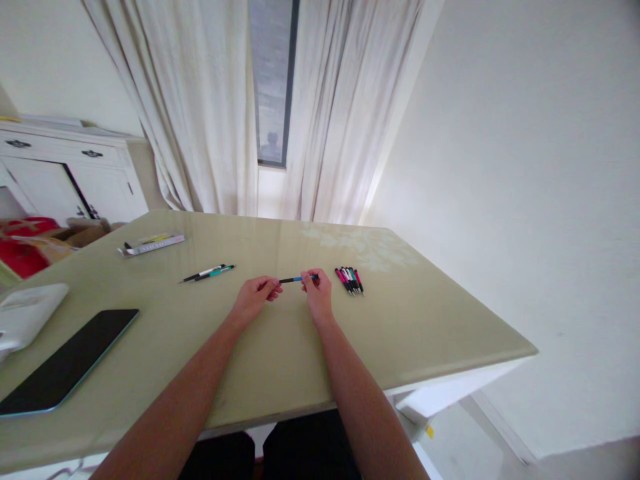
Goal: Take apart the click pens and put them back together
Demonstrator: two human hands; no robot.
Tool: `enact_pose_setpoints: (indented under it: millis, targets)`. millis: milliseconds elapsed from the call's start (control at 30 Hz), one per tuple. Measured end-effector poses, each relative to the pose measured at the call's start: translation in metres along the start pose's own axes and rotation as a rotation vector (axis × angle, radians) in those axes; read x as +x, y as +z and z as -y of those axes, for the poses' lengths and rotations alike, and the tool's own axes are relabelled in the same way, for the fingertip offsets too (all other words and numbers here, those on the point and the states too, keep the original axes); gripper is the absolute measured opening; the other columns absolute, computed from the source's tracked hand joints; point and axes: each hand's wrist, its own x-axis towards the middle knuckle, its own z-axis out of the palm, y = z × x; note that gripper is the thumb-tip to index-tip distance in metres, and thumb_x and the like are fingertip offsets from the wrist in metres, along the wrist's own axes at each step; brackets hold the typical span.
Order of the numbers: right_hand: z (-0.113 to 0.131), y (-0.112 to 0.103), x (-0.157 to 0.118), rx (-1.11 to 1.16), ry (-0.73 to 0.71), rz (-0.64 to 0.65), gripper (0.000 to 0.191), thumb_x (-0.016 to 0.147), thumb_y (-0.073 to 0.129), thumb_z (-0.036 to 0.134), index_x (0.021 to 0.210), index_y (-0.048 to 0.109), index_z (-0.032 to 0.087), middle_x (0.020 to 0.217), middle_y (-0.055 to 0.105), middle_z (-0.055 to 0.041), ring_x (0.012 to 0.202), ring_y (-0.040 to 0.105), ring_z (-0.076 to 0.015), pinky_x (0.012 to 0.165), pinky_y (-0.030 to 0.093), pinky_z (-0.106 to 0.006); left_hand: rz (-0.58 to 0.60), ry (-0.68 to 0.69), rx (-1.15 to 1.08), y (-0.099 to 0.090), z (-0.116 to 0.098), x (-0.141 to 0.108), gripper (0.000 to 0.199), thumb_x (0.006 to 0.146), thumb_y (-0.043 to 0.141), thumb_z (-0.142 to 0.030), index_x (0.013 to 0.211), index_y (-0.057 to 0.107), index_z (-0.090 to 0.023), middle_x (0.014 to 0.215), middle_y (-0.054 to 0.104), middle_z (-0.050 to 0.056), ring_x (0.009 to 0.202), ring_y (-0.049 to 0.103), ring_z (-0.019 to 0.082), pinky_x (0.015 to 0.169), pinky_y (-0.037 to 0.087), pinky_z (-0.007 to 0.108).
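Observation:
A blue and black pen [291, 280] is held level between my two hands, over the middle of the table. My left hand [257, 295] pinches its left end, and my right hand [317, 288] grips the right end between thumb and fingers. Just right of my right hand, several pens [350, 281] in pink, white, teal and black lie side by side in a row. Left of my left hand rest a white and black pen [204, 273] and a teal and black pen [216, 273], close together at a slant.
A clear plastic box [153, 245] with yellow and dark items lies at the table's back left. A black tablet [70, 360] and a white device [31, 313] occupy the left side. The table [440, 313] has its right edge near the wall; curtains [210, 120] hang behind.

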Motion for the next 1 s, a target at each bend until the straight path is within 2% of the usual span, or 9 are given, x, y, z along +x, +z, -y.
enact_pose_setpoints:
  millis: [233,400,567,700,800,933,1000]
  targets:
    - [0.001,0.001,0.0,0.055,0.048,-0.02,0.03,0.079,0.072,0.045,0.086,0.062,0.018,0.068,0.065,0.0009,0.057,0.058,-0.0127,0.057,0.048,-0.025,0.001,0.026,0.005,-0.001,-0.006,-0.003,0.045,0.076,0.072,-0.059,0.086,0.076,-0.016,0.081,0.078,0.009,0.064,0.065,0.017,0.064,0.055,0.029]
    - [0.001,0.001,0.001,0.12,0.081,-0.086,0.04,0.077,0.076,0.046,0.1,0.065,0.015,0.069,0.068,-0.0014,0.059,0.061,-0.0142,0.058,0.049,-0.026,-0.036,0.061,0.013,0.006,-0.006,-0.005,0.041,0.076,0.074,-0.054,0.089,0.075,-0.016,0.078,0.077,0.008,0.065,0.066,0.018,0.064,0.054,0.029]
    - [-0.002,-0.001,0.003,0.066,0.034,-0.025,0.056,0.08,0.073,0.048,0.122,0.066,0.011,0.074,0.071,-0.0033,0.06,0.062,-0.0147,0.06,0.05,-0.028,-0.066,0.089,0.108,0.002,-0.004,-0.006,0.037,0.074,0.076,-0.048,0.091,0.077,-0.016,0.069,0.074,0.005,0.064,0.066,0.019,0.06,0.051,0.028]
    - [-0.003,-0.002,0.004,0.058,0.035,0.01,0.062,0.08,0.073,0.047,0.129,0.063,0.01,0.075,0.071,-0.0031,0.062,0.064,-0.0151,0.061,0.049,-0.028,-0.063,0.097,0.172,-0.004,-0.005,-0.006,0.036,0.074,0.074,-0.05,0.089,0.078,-0.017,0.068,0.073,0.004,0.062,0.065,0.019,0.058,0.048,0.027]
    - [-0.001,0.001,0.001,0.159,0.065,0.063,0.07,0.078,0.076,0.043,0.137,0.055,0.012,0.088,0.076,-0.0065,0.064,0.065,-0.0147,0.06,0.048,-0.026,-0.046,0.115,0.227,-0.003,-0.006,-0.007,0.036,0.077,0.071,-0.051,0.088,0.078,-0.017,0.068,0.072,0.003,0.062,0.064,0.019,0.058,0.047,0.028]
    - [0.001,0.01,-0.006,0.334,0.119,0.089,0.092,0.077,0.079,0.039,0.153,0.031,0.018,0.097,0.077,-0.0072,0.066,0.067,-0.0146,0.062,0.049,-0.026,0.024,0.175,0.363,0.004,-0.006,-0.011,0.035,0.084,0.065,-0.052,0.088,0.077,-0.019,0.073,0.073,0.003,0.063,0.063,0.019,0.06,0.046,0.029]
    - [-0.002,0.012,-0.006,0.341,0.128,0.081,0.088,0.078,0.077,0.04,0.151,0.033,0.017,0.096,0.077,-0.0074,0.066,0.066,-0.015,0.064,0.05,-0.027,0.06,0.187,0.408,0.005,-0.006,-0.01,0.037,0.085,0.064,-0.053,0.091,0.077,-0.019,0.077,0.075,0.004,0.067,0.064,0.02,0.064,0.048,0.03]
